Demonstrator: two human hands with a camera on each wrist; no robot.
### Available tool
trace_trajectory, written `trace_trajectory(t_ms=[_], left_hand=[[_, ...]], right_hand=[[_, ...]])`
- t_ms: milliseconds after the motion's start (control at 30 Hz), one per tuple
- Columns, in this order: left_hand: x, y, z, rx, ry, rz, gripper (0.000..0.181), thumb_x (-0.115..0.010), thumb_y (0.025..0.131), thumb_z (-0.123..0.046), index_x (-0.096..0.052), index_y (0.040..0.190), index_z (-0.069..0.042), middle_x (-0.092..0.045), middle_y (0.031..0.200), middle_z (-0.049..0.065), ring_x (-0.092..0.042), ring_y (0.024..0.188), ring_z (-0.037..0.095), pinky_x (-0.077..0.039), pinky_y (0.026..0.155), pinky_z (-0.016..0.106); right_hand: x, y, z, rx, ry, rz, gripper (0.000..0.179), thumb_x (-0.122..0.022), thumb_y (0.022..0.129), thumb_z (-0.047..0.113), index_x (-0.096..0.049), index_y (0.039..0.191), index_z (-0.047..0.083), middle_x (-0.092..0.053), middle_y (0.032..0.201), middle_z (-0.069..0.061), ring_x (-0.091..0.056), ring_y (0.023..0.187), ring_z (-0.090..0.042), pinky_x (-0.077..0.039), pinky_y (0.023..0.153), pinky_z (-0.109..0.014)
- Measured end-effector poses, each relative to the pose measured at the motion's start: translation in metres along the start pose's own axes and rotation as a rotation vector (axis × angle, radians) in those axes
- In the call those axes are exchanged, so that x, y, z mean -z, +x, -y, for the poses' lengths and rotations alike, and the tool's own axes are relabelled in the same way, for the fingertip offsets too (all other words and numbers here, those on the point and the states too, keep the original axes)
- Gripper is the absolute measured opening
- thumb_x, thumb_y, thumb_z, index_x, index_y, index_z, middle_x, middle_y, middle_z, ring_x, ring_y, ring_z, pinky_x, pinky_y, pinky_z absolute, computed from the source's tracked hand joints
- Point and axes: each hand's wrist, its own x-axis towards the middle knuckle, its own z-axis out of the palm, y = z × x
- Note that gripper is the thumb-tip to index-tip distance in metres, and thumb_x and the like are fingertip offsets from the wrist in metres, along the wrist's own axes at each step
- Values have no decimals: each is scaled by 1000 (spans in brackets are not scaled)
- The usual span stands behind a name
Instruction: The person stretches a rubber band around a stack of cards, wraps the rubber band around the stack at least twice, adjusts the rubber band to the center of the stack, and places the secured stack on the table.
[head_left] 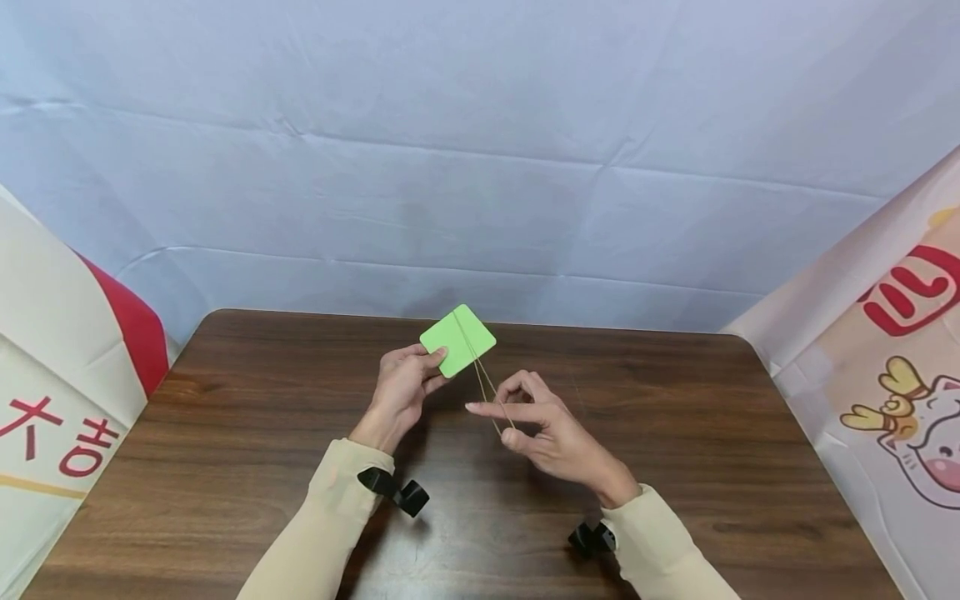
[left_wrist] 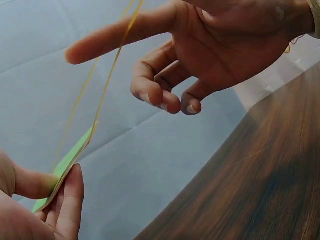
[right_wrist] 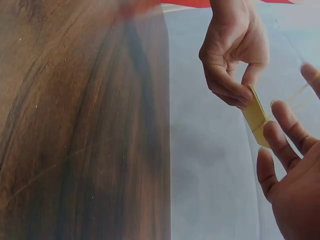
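Right hand point(head_left: 543, 429) is holding index and thumb apart, carrying taut rubber band point(left_wrist: 107, 85), likely light, snappy; left hand point(head_left: 401, 383) is pinching green card point(head_left: 454, 337) by one edge above tabletop point(head_left: 637, 383), probably light, stiff; edges are looking best to grip.

Red "大吉" point(head_left: 88, 450) on white banner point(head_left: 56, 358)
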Motion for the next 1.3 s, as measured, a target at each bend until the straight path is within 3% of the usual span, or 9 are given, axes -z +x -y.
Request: trace_trajectory(t_ms=[200, 367, 600, 733, 867, 1033, 1133, 1300], left_hand=[[-2, 3, 0, -15, -57, -26, 20, -64, 96, 2, -63, 113, 13, -67, 91, 9, -67, 76, 13, -57, 69, 27], [-5, 2, -2, -31, -87, -42, 19, -64, 96, 3, -62, 112, 13, -67, 89, 9, -67, 74, 12, -57, 67, 26], [-11, -1, -3, -84, -129, -66, 17, -64, 96, 5, -62, 111, 13, -67, 88, 8, -68, 74, 13, -57, 66, 26], [-13, -1, -2, -130, -156, -88, 14, -64, 95, 6, -62, 108, 12, -67, 84, 8, -68, 72, 13, -57, 64, 26], [-13, -2, 0, -182, -147, -87, 17, -64, 95, 6, -62, 111, 14, -70, 86, 9, -69, 72, 14, -57, 64, 25], [-12, -3, 1, -208, -136, -72, 20, -64, 96, 6, -62, 114, 14, -70, 89, 10, -70, 74, 14, -57, 64, 25], [-11, -3, 1, -206, -138, -54, 20, -64, 96, 5, -62, 114, 13, -69, 90, 10, -69, 75, 14, -57, 65, 25], [-8, -2, 1, -195, -143, -13, 19, -64, 96, 6, -62, 114, 11, -69, 92, 9, -70, 78, 14, -58, 67, 26]], right_hand=[[-3, 3, 3, -65, -150, -3, 67, -29, 102, 61, -40, 157, 25, -47, 101, 5, -43, 95, -13, -37, 78, -34], [-7, 5, 2, -125, -262, -31, 74, -18, 104, 62, -18, 164, 19, -48, 103, 4, -44, 92, -12, -32, 78, -36], [-16, 9, 0, -174, -319, -129, 82, -14, 103, 64, -10, 164, 9, -53, 104, -3, -45, 86, -13, -32, 75, -35], [-20, 11, 2, -230, -321, -147, 82, -9, 103, 63, -8, 163, 7, -53, 102, -3, -46, 88, -13, -32, 76, -37], [-20, 14, 7, -304, -258, -129, 83, -1, 102, 64, -13, 163, 10, -50, 102, -2, -46, 87, -15, -34, 75, -37], [-14, 19, 11, -373, -58, -83, 86, 2, 100, 67, -22, 162, 12, -50, 107, -11, -46, 87, -21, -37, 68, -34], [-9, 20, 10, -361, 45, -67, 83, 0, 103, 63, -27, 161, 11, -49, 107, -16, -49, 95, -24, -41, 77, -37], [1, 20, 6, -331, 174, -37, 75, -2, 107, 53, -34, 159, 9, -50, 111, -20, -52, 107, -36, -43, 95, -56]])
